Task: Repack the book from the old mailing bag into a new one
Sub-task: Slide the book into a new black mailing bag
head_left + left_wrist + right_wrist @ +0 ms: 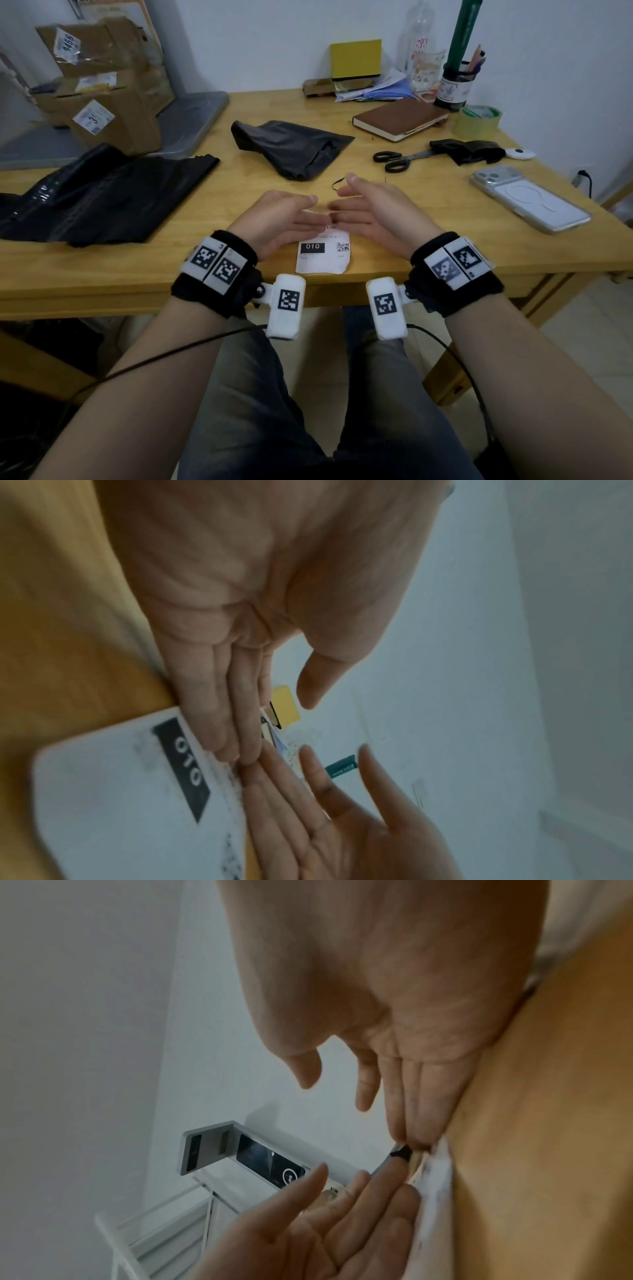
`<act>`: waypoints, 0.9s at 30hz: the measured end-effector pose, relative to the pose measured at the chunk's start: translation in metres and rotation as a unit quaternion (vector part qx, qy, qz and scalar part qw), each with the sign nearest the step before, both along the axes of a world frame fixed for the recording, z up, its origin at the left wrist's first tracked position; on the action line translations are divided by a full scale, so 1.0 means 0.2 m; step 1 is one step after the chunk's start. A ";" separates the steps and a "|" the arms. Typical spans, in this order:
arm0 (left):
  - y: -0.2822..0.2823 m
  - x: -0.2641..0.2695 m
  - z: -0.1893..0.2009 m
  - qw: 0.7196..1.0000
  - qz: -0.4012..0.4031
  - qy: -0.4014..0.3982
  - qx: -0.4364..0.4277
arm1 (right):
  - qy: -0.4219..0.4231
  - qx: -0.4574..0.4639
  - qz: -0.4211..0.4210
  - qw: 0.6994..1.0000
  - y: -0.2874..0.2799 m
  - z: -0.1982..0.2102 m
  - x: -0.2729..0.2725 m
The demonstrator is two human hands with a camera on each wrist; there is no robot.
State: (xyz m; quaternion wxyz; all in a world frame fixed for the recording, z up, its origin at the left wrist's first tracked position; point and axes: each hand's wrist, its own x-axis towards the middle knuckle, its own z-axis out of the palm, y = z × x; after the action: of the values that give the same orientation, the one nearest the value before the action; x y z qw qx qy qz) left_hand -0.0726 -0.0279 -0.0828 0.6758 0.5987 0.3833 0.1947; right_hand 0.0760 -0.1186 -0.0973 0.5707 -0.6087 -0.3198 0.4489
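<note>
Your wooden table carried a white label at six o'clock, black bags at nine, a dark mailing bag centrally, scissors, a brown book and a phone toward two.

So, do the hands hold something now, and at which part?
Nothing is held. The left hand and right hand are open, fingers straight, over the white label on the table.

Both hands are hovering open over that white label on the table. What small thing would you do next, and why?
Probably reach the right hand for the brown book at the table's far right. Both hands hold nothing; the left hand is open too, and the book lies bare, outside the black mailing bag beside it.
</note>
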 end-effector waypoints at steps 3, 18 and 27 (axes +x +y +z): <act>0.03 0.00 -0.03 0.999 0.033 -0.025 0.000 | 0.017 0.026 -0.023 0.999 0.00 -0.02 0.01; 0.03 -0.11 -0.08 1.000 -0.008 0.023 -0.001 | -0.173 -0.157 0.080 0.969 -0.07 0.02 -0.06; 0.10 -0.07 0.02 0.996 -0.018 0.090 -0.010 | -0.166 -0.138 0.013 0.976 0.02 0.06 0.02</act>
State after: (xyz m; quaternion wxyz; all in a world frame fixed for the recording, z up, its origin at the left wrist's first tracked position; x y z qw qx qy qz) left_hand -0.0871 -0.0079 -0.0792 0.6475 0.6140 0.4340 0.1243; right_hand 0.0807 -0.1155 -0.0851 0.4143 -0.7434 -0.3528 0.3889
